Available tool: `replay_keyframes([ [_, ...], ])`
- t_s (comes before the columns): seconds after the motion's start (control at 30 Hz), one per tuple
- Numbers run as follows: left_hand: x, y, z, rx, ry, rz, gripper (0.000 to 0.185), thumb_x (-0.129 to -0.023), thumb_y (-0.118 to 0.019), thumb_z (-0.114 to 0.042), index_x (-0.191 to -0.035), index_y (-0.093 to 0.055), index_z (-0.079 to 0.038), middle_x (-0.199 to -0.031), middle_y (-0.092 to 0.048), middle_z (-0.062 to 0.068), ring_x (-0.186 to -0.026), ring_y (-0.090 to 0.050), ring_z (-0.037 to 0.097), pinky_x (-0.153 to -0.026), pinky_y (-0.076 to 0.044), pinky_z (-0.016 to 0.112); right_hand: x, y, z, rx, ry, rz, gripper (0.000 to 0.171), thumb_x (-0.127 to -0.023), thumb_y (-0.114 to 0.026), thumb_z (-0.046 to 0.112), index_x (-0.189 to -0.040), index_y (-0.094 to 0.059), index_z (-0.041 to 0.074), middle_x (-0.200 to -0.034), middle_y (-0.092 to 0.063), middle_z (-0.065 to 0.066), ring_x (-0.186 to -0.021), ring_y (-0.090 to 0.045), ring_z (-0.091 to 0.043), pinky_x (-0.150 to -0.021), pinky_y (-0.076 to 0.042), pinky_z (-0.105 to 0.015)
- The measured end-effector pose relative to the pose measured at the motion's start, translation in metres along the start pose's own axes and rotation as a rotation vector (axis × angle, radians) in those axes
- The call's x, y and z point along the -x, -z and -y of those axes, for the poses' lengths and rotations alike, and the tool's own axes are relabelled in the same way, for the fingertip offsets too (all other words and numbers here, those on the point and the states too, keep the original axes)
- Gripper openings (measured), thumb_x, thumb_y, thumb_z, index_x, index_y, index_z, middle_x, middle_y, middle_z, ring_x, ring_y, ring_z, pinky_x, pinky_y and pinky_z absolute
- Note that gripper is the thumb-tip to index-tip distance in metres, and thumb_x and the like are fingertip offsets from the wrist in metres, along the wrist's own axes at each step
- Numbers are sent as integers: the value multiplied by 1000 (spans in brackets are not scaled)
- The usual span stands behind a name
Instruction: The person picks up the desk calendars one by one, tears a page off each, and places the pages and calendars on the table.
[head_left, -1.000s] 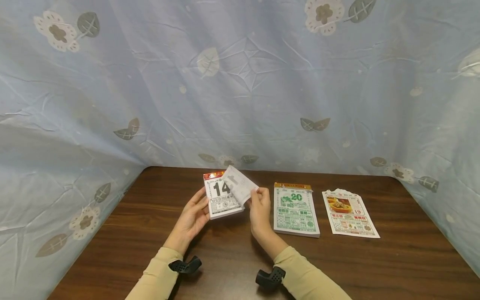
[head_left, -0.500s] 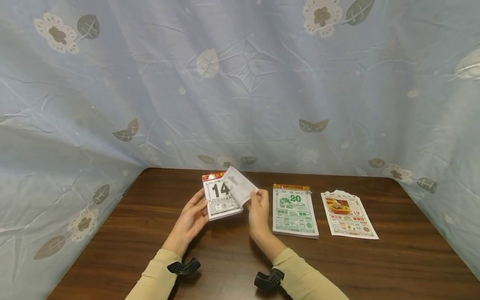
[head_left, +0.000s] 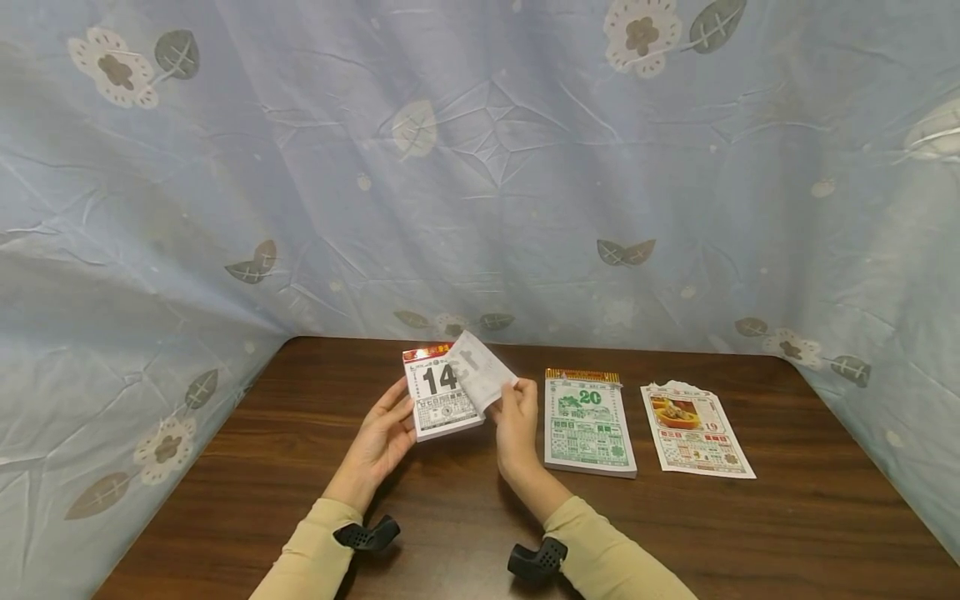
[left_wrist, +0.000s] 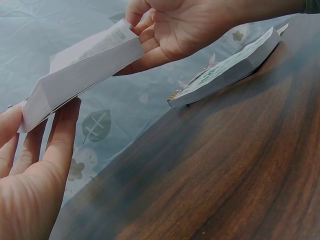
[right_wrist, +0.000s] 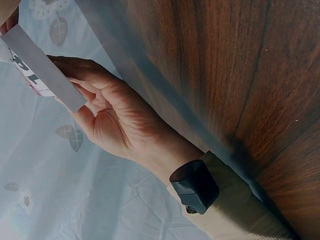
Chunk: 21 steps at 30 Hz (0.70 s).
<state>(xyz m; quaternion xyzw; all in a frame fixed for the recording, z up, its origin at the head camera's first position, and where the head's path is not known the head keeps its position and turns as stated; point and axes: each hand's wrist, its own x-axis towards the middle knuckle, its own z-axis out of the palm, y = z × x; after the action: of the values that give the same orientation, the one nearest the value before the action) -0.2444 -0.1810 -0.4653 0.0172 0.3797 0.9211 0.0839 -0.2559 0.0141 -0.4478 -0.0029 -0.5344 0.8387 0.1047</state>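
Observation:
A thick tear-off calendar (head_left: 444, 406) with a red top strip and a black 14 is held off the table by my left hand (head_left: 384, 439). The left thumb lies on its near edge and the fingers go underneath, as the left wrist view shows. My right hand (head_left: 519, 423) pinches the lower corner of the top sheet (head_left: 482, 372), which is folded over diagonally to the right. Its pale back shows a number through the paper. Whether the sheet is still joined at the top strip I cannot tell. In the left wrist view the right fingers also support the calendar's (left_wrist: 85, 75) far end.
Right of my hands, a second tear-off calendar (head_left: 589, 425) with a green 20 lies on the brown wooden table (head_left: 442, 533). Beyond it lies a loose torn sheet (head_left: 699, 429) with a food picture and a red 19. A floral cloth (head_left: 480, 208) hangs behind the table.
The folded sheet has shifted slightly, and the number showing through its back is clearer. Both hands keep nearly the same place and hold.

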Motion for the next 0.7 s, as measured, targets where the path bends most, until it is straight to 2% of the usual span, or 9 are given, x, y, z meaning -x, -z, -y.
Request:
replay_keyframes([
  [0.17,0,0,0,2,-2,8,39,-102,-37,4,-131,-48,-19,-116,-66,4,-100,-67,19,-83,-57,34,-1,0,0,-6,-4,-7,14,-101,-39,8,-109,-42,-4,-97,-57,-10,-86,-63,-13,-76,-55,-26],
  [0.47,0,0,0,-2,-17,19,39,-102,-37,4,-131,-48,-20,-116,-65,3,-99,-67,18,-82,-57,33,-2,0,0,60,-15,-43,13,-100,-41,7,-107,-45,-4,-92,-57,-7,-83,-60,-11,-76,-54,-28],
  [0.7,0,0,0,-4,-23,13,40,-102,-37,4,-132,-47,-20,-116,-65,3,-100,-66,18,-82,-57,33,-2,0,0,43,-26,-42,14,-101,-41,7,-108,-45,-4,-93,-58,-8,-82,-61,-11,-74,-54,-26],
])
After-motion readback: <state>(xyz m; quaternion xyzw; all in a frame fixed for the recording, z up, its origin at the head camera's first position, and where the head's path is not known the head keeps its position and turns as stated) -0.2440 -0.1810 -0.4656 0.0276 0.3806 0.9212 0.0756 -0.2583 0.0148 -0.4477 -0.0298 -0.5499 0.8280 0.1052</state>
